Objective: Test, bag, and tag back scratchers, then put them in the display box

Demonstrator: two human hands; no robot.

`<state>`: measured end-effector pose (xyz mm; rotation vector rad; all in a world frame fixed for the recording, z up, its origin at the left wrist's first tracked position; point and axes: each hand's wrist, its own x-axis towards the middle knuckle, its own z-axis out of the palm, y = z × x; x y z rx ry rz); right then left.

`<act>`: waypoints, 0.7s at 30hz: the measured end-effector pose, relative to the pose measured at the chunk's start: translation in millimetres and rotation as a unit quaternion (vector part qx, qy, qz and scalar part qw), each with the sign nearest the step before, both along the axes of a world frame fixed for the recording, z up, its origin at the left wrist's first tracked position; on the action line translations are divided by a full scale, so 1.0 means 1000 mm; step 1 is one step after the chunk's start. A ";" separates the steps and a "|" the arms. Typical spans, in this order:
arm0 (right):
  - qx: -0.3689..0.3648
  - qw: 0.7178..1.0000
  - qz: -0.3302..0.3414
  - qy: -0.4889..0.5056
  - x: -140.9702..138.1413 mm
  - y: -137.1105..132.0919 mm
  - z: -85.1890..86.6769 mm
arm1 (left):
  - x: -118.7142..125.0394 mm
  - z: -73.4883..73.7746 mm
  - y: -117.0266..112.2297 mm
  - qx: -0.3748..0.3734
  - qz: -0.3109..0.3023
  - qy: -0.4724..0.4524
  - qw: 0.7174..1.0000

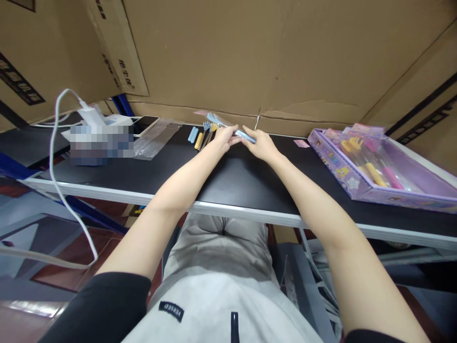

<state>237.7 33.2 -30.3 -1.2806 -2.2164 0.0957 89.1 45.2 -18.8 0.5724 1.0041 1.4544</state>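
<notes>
Above the black tabletop [243,174], a light-blue back scratcher [246,136] in a clear plastic sleeve slants between my hands. My left hand [225,136] is closed around its middle, fingers pinching the sleeve. My right hand [262,145] grips the blue handle end, thumb along the top. The claw head points to the far left, near a pink card top. Just left of my left hand lie loose claw heads [213,126] in blue and yellow with dark rods, a yellow handle grip [198,141] and light-blue handle grips [193,135].
A purple display box [348,183] at right holds packaged back scratchers [371,164], yellow and pink. A small pink card [302,143] lies beside it. At left are clear plastic sleeves [153,140], a phone [145,125] and a white charger [92,116] with a looping cable. Cardboard walls [228,57] stand behind.
</notes>
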 end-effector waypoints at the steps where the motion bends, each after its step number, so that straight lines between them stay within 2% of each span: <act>1: -0.009 1.000 0.016 0.010 0.000 0.001 0.002 | 0.000 0.000 0.000 0.002 -0.003 -0.001 1.000; 6: -0.031 0.997 0.062 0.014 0.001 0.003 0.017 | -0.006 -0.001 -0.001 0.007 -0.037 0.038 0.999; 10: -0.005 1.000 0.027 -0.010 0.021 -0.005 0.043 | -0.014 0.001 -0.006 0.015 -0.081 0.097 0.992; 13: -0.008 0.997 -0.067 -0.033 0.058 -0.030 0.077 | -0.017 0.000 -0.010 0.004 -0.102 0.145 0.984; 15: -0.028 0.984 -0.167 -0.059 0.093 -0.052 0.102 | -0.018 -0.002 -0.013 0.001 -0.135 0.202 0.970; 17: -0.012 0.967 -0.248 -0.056 0.132 -0.072 0.120 | -0.017 -0.005 -0.016 0.007 -0.164 0.263 0.951; 19: 0.047 0.950 -0.310 -0.015 0.172 -0.086 0.129 | -0.016 -0.007 -0.018 0.019 -0.177 0.304 0.936; 21: 0.097 0.931 -0.352 0.013 0.208 -0.094 0.126 | -0.016 -0.009 -0.018 0.034 -0.180 0.321 0.929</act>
